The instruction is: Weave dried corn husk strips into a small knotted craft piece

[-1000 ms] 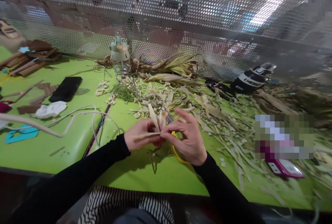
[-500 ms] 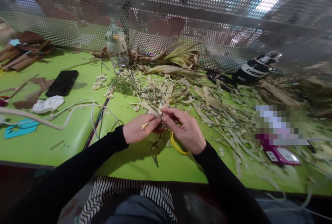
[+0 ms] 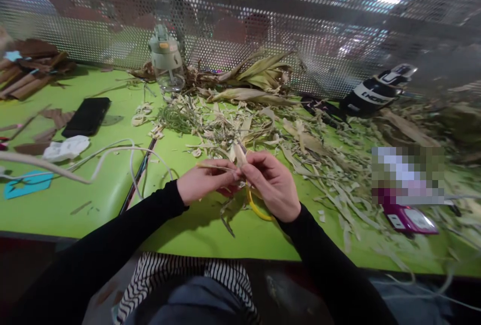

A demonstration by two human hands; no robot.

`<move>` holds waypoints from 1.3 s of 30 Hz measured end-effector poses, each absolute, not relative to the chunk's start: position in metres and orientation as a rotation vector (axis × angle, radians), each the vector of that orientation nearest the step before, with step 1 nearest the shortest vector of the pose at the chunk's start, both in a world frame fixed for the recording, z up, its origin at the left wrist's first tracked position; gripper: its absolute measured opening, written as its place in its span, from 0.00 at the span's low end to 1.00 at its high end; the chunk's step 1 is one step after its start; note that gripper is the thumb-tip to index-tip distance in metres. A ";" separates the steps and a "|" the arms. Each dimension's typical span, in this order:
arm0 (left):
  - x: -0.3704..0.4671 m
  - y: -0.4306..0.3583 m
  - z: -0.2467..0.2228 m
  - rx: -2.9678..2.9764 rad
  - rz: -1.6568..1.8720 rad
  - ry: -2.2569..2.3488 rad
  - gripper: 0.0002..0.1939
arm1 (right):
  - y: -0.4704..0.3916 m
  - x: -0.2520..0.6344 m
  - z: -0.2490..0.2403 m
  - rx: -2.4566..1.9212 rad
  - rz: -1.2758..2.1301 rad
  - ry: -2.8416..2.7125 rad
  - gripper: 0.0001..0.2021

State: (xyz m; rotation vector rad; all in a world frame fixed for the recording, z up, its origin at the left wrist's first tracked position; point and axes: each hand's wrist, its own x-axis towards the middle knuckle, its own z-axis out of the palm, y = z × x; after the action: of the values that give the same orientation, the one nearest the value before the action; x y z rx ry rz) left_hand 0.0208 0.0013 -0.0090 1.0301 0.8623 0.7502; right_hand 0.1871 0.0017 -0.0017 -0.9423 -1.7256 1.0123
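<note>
Both hands meet over the green table (image 3: 180, 234), near its front edge. My left hand (image 3: 205, 183) pinches a thin pale strip (image 3: 216, 166) that juts out leftward between its fingers. My right hand (image 3: 272, 184) grips a piece of dried husk (image 3: 238, 154), whose pale end points up from the fingertips. Under the right hand a yellow ring-shaped handle (image 3: 257, 209) shows; what it belongs to is hidden. Dark, curled scraps (image 3: 227, 222) hang or lie just below the fingers. A pile of husk shreds (image 3: 225, 124) lies beyond the hands.
At the back stand a clear bottle (image 3: 168, 61) and, tilted, a black bottle (image 3: 376, 89). A black phone (image 3: 86, 117), white cables (image 3: 101, 162) and a blue tag (image 3: 28, 184) lie left. A magenta device (image 3: 409, 218) is at right. A perforated metal screen (image 3: 225, 14) rises behind.
My right fingers have closed nearer the husk piece, which now stands more upright. The strip at my left hand lies flatter and points left. The whole view has shifted slightly.
</note>
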 end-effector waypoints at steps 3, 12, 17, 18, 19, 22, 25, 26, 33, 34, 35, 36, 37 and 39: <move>0.020 0.002 -0.007 1.026 0.759 0.873 0.12 | 0.002 0.188 0.002 -0.912 0.948 -1.786 0.05; 0.018 0.004 -0.013 1.037 0.724 0.823 0.08 | 0.005 0.197 0.010 -1.019 0.717 -2.106 0.04; 0.019 0.005 -0.009 0.996 0.714 0.866 0.11 | 0.008 0.202 0.018 -0.957 0.647 -2.259 0.05; 0.019 0.005 -0.008 0.999 0.712 0.875 0.11 | 0.008 0.202 0.018 -0.944 0.637 -2.275 0.05; 0.019 0.005 -0.007 1.004 0.712 0.884 0.10 | 0.009 0.203 0.018 -0.938 0.625 -2.286 0.05; 0.020 0.005 -0.005 1.014 0.711 0.878 0.10 | 0.011 0.204 0.015 -0.953 0.559 -2.303 0.05; 0.019 0.005 -0.005 1.025 0.733 0.825 0.12 | 0.012 0.206 0.014 -1.003 0.494 -2.292 0.06; 0.019 0.005 -0.005 1.029 0.741 0.806 0.12 | 0.012 0.206 0.014 -1.019 0.485 -2.283 0.05; 0.018 0.005 -0.010 1.006 0.746 0.738 0.11 | 0.010 0.205 0.014 -1.002 0.399 -2.245 0.03; 0.018 0.005 -0.011 0.996 0.745 0.730 0.11 | 0.009 0.205 0.015 -0.995 0.374 -2.249 0.03; 0.018 0.005 -0.011 0.986 0.744 0.728 0.12 | 0.009 0.205 0.016 -0.992 0.349 -2.253 0.03; 0.018 0.005 -0.012 0.981 0.740 0.731 0.12 | 0.008 0.204 0.016 -0.988 0.330 -2.261 0.04; 0.018 0.006 -0.012 0.981 0.735 0.739 0.12 | 0.008 0.204 0.017 -0.982 0.322 -2.273 0.04; 0.018 0.005 -0.012 0.989 0.734 0.757 0.12 | 0.009 0.205 0.018 -0.950 0.333 -2.302 0.04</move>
State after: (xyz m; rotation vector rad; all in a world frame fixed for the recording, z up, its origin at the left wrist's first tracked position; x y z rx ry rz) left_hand 0.0185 0.0055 -0.0125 0.9893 0.7570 0.7337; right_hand 0.2050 0.0091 0.0180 -0.9496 -2.3020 0.3327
